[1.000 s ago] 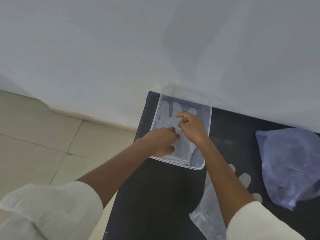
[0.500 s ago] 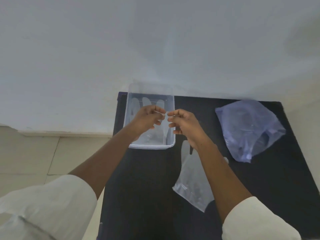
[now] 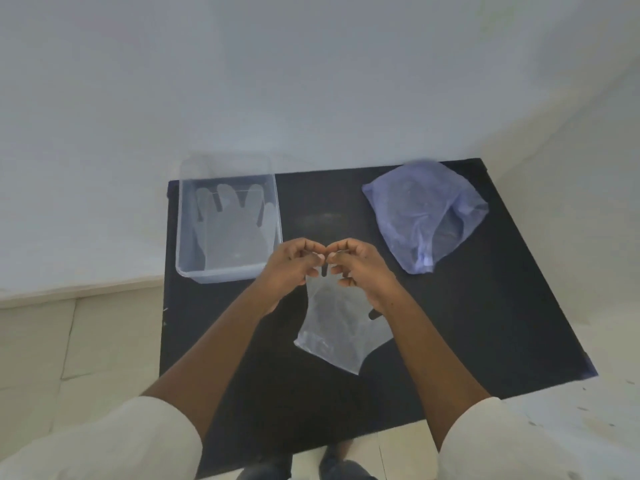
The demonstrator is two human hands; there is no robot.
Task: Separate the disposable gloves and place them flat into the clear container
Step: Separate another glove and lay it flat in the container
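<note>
Black tabletop (image 3: 485,323) | your left hand (image 3: 289,268) and right hand (image 3: 360,268) both pinch the glove (image 3: 337,327) fingertips | featherlight, limp, clingy film; peel layers from the fingertips, then lay it in the clear container (image 3: 227,273)

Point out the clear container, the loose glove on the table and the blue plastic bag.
clear container (image 3: 227,276): head view, near wall.
loose glove (image 3: 337,329): head view, palm area below the hands.
blue plastic bag (image 3: 412,216): head view, middle of the bag.

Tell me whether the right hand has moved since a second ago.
Yes. The right hand has left the clear container and now sits beside it over the glove on the table.
</note>
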